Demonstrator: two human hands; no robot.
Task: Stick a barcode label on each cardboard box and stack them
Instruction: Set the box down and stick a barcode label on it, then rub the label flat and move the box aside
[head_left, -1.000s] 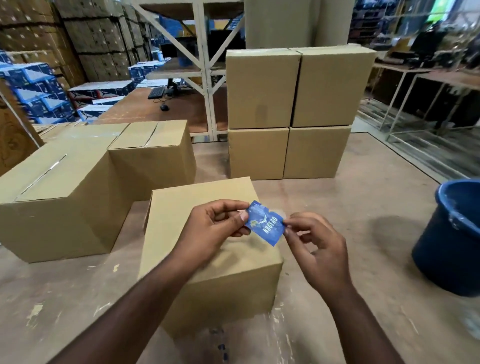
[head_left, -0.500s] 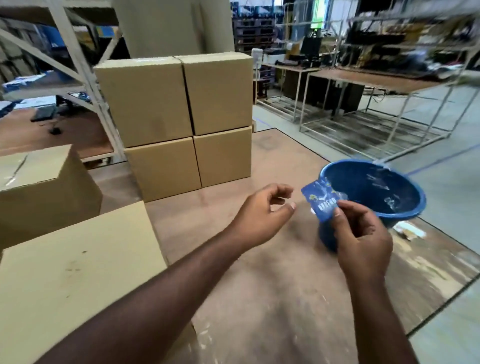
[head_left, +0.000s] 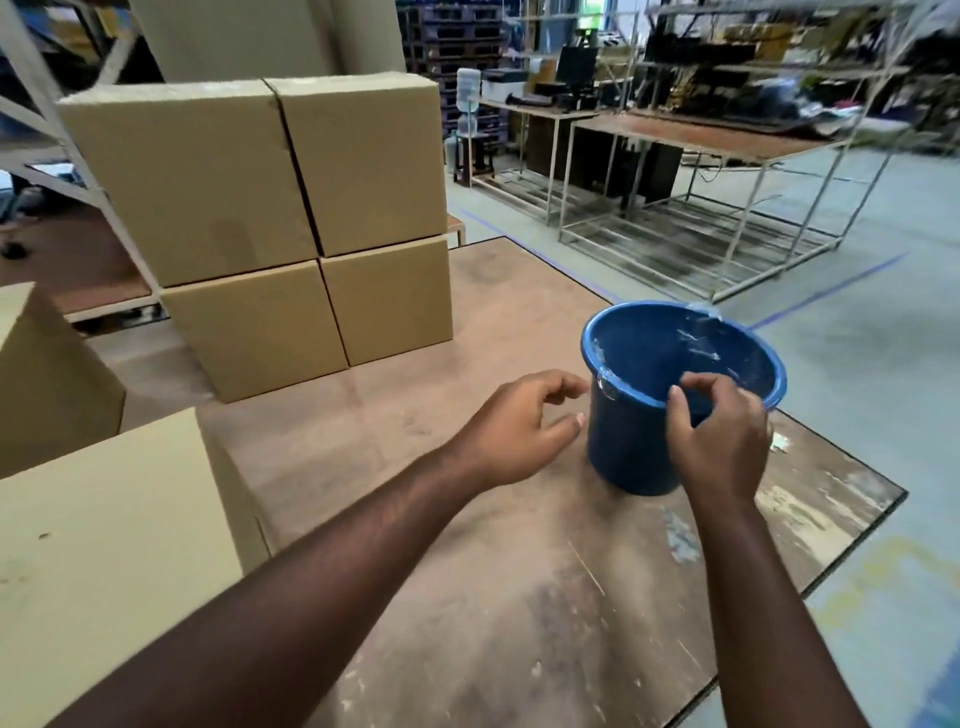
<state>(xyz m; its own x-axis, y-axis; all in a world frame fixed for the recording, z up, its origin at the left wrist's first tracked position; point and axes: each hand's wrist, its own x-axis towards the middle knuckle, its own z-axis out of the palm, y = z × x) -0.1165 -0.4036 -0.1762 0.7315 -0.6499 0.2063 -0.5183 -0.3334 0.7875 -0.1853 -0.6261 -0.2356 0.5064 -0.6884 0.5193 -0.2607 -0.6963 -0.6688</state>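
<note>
My right hand (head_left: 722, 441) hovers over the near rim of a blue bucket (head_left: 626, 452), its thumb and fingers curled together as in a pinch. No blue label shows in it; I cannot tell whether it holds anything against the blue of the bucket. My left hand (head_left: 514, 431) floats just left of the bucket, fingers loosely curled and holding nothing. A plain cardboard box (head_left: 104, 545) sits at the near left of the table. Four more boxes (head_left: 249, 208) stand two high at the back.
Clear film scraps cling to the bucket's rim. Another cardboard box (head_left: 47, 384) stands at the far left. The brown worn tabletop (head_left: 519, 597) ends a little right of the bucket. Metal racks and benches (head_left: 701, 171) stand across the aisle.
The view swung right, from the near box to the bucket. My left hand let go of the blue label. My right hand carried it to the bucket, where it is no longer visible.
</note>
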